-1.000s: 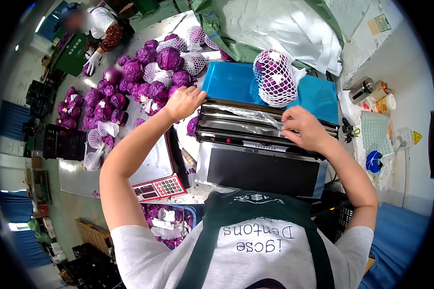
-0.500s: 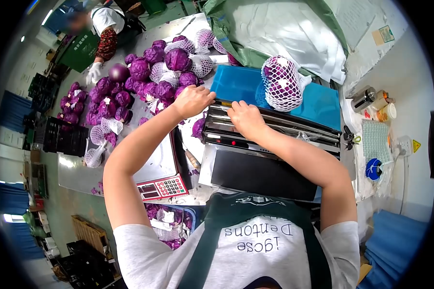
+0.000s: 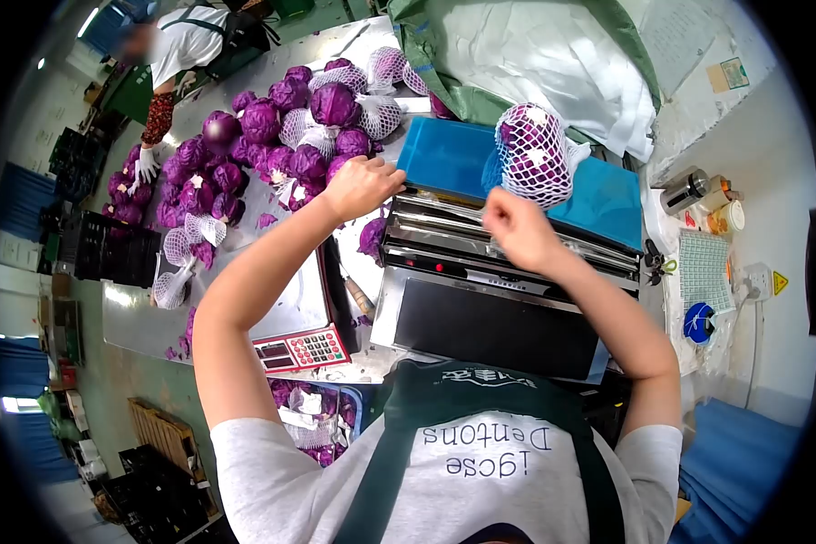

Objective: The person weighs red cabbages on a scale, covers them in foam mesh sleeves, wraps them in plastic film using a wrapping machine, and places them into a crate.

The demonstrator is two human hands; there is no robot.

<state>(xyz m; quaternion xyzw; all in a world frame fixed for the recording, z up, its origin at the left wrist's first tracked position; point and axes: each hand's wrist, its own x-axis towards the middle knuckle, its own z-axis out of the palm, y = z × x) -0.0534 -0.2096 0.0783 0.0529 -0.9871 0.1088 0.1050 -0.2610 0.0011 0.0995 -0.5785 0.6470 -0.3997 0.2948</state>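
My left hand [image 3: 363, 188] is closed at the left end of the metal wrapping machine [image 3: 490, 317], by the corner of its blue top [image 3: 444, 150]; whatever its fingers grip is hidden. Over the machine's metal rollers [image 3: 435, 222] is my right hand [image 3: 519, 231], fingers curled together, with a little clear film below it. I cannot make out what those fingers hold. Beyond my right hand, a white net bag of purple cabbages [image 3: 535, 159] rests on the blue top.
Many loose and netted purple cabbages [image 3: 261, 121] cover the metal table [image 3: 136, 322] at left. A red scale keypad [image 3: 313, 348] is near me. A co-worker [image 3: 186, 45] reaches toward cabbages. Bottles [image 3: 684, 192] and jars stand at right.
My right hand went left along the rollers, then came back partway right. My left hand has stayed at the machine's left end. The co-worker's gloved hand has moved to the far-left cabbages.
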